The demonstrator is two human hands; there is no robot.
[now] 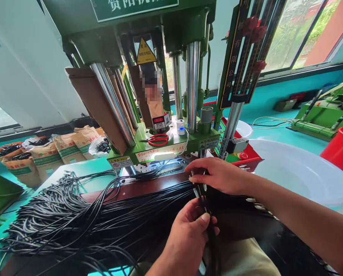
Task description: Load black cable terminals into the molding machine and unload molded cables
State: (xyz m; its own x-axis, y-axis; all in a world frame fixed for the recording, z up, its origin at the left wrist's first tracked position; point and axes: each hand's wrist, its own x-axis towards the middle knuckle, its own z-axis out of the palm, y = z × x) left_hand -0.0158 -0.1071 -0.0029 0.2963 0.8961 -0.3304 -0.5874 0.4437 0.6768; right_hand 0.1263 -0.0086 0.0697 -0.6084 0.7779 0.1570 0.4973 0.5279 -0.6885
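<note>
Green-painted metal fills the upper middle of the frame: a press with bright steel columns, and red-handled scissors lying on its ledge. Sheets of cardboard lean by the columns at left of centre. Below the ledge a dark brown board runs across the middle of the frame, and to its left shows the pale teal table. A thick heap of black cables spreads over the lower left, its strands trailing right towards me. Paper sacks stand along the wall at the left edge; on the right are a wide white tub, a red bucket and the teal floor, with a window at the upper right

My left hand comes up from the bottom edge, just right of centre, fingers curled and thumb pressed over a bunch of cables that hangs down beneath my grip. Their metal ends stick up above that fist, pointing towards the press. My right hand reaches in from the right edge, forearm slanting up and leftward, palm turned down, thumb and forefinger pointing left at those ends; whether they pinch one or only touch it, I cannot tell
</note>
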